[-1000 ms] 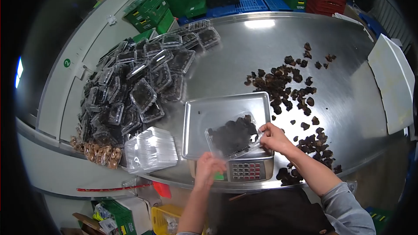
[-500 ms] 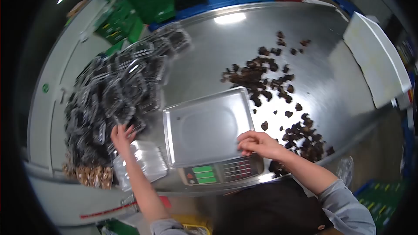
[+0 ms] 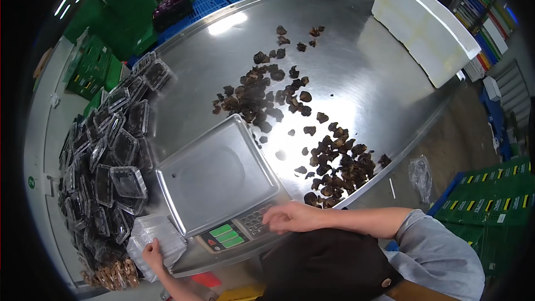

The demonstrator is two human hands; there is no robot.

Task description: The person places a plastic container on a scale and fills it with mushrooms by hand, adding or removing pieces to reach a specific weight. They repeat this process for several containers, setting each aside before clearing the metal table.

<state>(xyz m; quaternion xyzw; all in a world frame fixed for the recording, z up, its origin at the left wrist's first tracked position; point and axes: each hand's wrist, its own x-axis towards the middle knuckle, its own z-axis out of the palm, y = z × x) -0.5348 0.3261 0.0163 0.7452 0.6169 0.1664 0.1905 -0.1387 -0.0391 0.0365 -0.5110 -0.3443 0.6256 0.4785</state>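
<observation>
My left hand is at the stack of clear plastic trays, its fingers closed on the near edge. Just right of that stack stands a digital scale with a bare metal pan. My right hand hovers by the scale's keypad, fingers loosely bent and nothing visible in them. Beyond the scale lies a loose spread of dark brown, wrinkled pieces like dried mushrooms. A second pile of the same pieces sits to the right, near the table edge.
Many filled clear plastic boxes are heaped along the left of the steel table. Packs of light brown items lie at the near left. A white foam box stands at the far right. Green crates are stacked beside the table.
My view has turned to the right. My left hand has come back from the heap of filled boxes to the clear tray stack. My right hand has moved off the pan's edge towards the keypad.
</observation>
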